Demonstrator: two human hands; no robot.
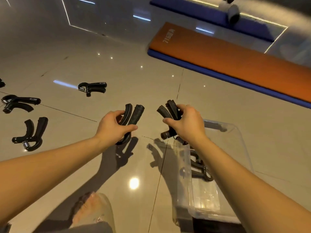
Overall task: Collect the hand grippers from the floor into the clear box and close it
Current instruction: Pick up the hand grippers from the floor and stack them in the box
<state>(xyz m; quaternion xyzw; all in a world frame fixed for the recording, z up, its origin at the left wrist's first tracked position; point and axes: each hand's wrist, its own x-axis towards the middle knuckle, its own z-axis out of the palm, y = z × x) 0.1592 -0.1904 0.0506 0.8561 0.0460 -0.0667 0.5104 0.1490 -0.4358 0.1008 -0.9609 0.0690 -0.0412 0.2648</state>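
Clear box (184,167) below right hand (186,122) clutching hand gripper (169,109); left hand (113,126) clutches second gripper (135,115)

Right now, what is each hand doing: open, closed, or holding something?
Left hand: grips one black hand gripper.
Right hand: grips a second hand gripper.

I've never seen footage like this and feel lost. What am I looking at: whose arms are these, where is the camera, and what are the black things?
No machine here: a person wears one camera on the head, looking down at their own bare arms. The left hand holds a black hand gripper, the right hand a second gripper. Three loose grippers lie in full view on the tiled floor at left. The clear box stands open under the right arm, with a gripper inside. An orange mat lies beyond.
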